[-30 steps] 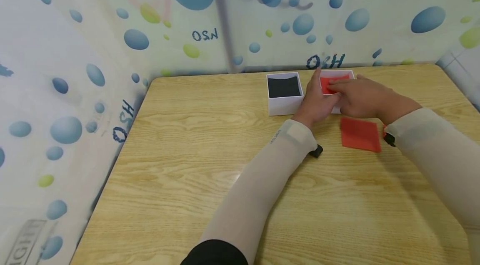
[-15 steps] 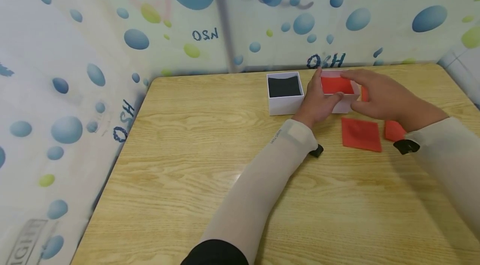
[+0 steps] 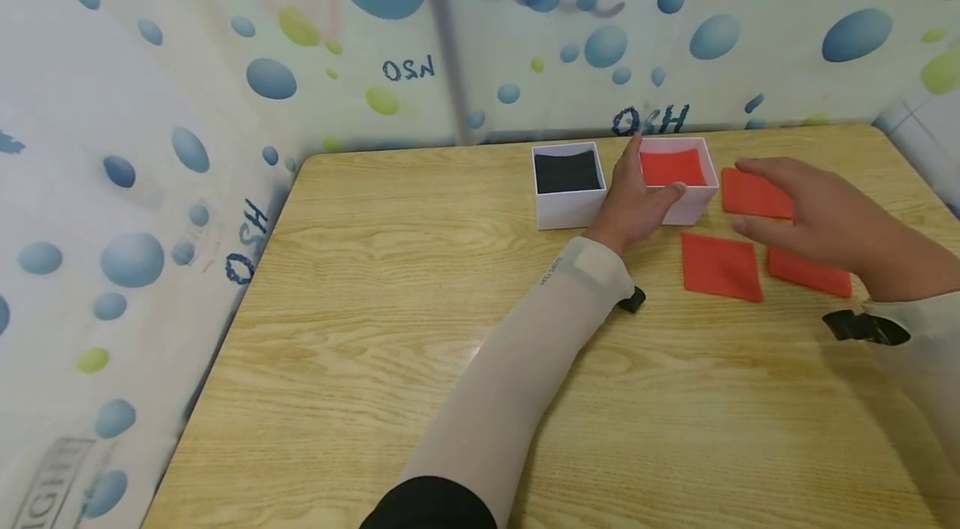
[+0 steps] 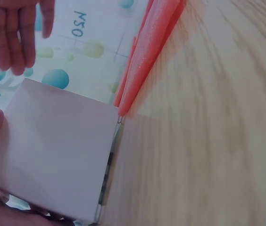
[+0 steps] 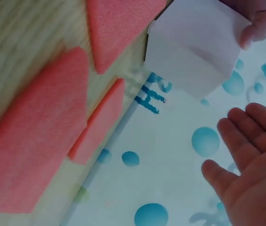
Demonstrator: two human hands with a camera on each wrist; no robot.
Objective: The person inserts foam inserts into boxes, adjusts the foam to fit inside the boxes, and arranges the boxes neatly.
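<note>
My left hand (image 3: 633, 208) grips a small white box (image 3: 693, 208) from its left side, thumb on the near wall. A red, soft-looking square piece (image 3: 670, 168) lies inside that box. My right hand (image 3: 832, 221) hovers with nothing in it, fingers and thumb apart, over several red flat squares, cloth or foam. One red square (image 3: 756, 194) lies beside the box; another red square (image 3: 722, 267) is in front of it. A third red square (image 3: 810, 273) is partly hidden by the right hand. In the right wrist view the right palm (image 5: 253, 165) faces the camera.
Left of my left hand stands a second white box (image 3: 570, 213) holding a black piece (image 3: 567, 172). Both boxes sit near the back edge of the wooden table (image 3: 375, 304). A patterned sheet (image 3: 525, 37) hangs behind.
My right hand has come out of the right box and moved right, over the red squares, uncovering more of them. The left hand and both boxes have stayed in place.
</note>
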